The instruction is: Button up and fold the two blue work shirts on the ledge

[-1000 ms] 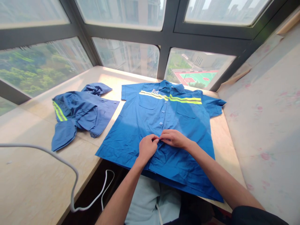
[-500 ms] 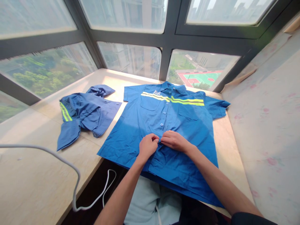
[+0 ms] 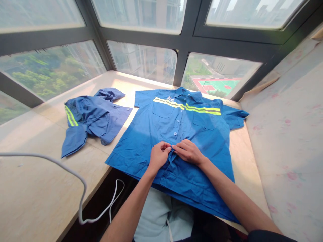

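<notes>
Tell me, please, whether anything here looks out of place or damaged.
The wallpaper looks peeled along its edge by the window frame. Left of the spread shirt, another shirt lies crumpled instead of flat.

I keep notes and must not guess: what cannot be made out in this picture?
All in the head view:
Left hand, right hand: how each meets the shirt, and any button there, hidden by the fingers.
Print on the shirt: too small and blurred to read.
Garment at left: its full shape, hidden by its own folds.
Cable: one end, cut off by the left edge.
Dark sleeve: cut off by the bottom edge.
</notes>
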Motion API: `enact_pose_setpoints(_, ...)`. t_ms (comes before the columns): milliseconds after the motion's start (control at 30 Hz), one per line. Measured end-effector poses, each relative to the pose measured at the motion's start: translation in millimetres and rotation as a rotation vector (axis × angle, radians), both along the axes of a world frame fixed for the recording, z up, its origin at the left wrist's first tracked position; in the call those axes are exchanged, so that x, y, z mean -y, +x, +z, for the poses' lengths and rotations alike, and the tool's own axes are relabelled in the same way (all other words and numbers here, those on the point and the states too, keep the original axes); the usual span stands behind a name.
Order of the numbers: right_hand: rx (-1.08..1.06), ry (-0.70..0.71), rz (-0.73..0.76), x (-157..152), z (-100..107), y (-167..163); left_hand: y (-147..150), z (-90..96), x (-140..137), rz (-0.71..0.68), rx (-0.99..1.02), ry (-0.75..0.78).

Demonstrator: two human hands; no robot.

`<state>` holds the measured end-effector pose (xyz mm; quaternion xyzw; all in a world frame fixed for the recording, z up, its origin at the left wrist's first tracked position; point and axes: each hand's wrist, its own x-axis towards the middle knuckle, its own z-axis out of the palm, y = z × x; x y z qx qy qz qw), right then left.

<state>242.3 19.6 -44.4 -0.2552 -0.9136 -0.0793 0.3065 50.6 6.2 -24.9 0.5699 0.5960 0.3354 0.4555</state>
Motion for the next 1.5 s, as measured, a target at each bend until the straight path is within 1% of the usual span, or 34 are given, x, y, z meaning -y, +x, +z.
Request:
enact_pose_setpoints(167,0.045,-0.03,-0.009,0,-2,2,1,-0.8,0,-0.009,-0.024,0.019)
enact_pose_setpoints(300,0.045,-0.022,0.003,0,-2,3,2,-2.4,3,0.037,0.081,0.028)
enact_pose_setpoints(367,0.053,-0.023,0.009,1,-1,3,2,-2.3,7,0.058,0.134,0.06)
enact_pose_setpoints(467,0.07,-0.03,0.012,1,3,2,-1,-1.4,16,0.047,0.148,0.138)
enact_pose_setpoints(567,0.085,-0.026,0.017,1,5,1,-3,-1.2,25,-0.007,0.105,0.21)
enact_pose_setpoints(667,0.103,-0.036,0.021,0,7,0,-4,-2.9,30,-0.049,-0.008,0.277)
enact_pose_setpoints(833,0.12,-0.079,0.025,0,8,-1,0,-7.3,32,-0.037,-0.14,0.33)
enact_pose_setpoints(967,0.143,-0.113,0.025,0,8,-1,2,-9.6,32,-0.055,-0.24,0.358)
enact_pose_setpoints(1167,0.167,-0.128,0.008,-1,5,-1,3,-11.7,31,-0.032,-0.275,0.33)
enact_pose_setpoints(1500,0.071,-0.223,0.035,-5,-3,-1,4,-17.5,32,-0.042,-0.362,0.438)
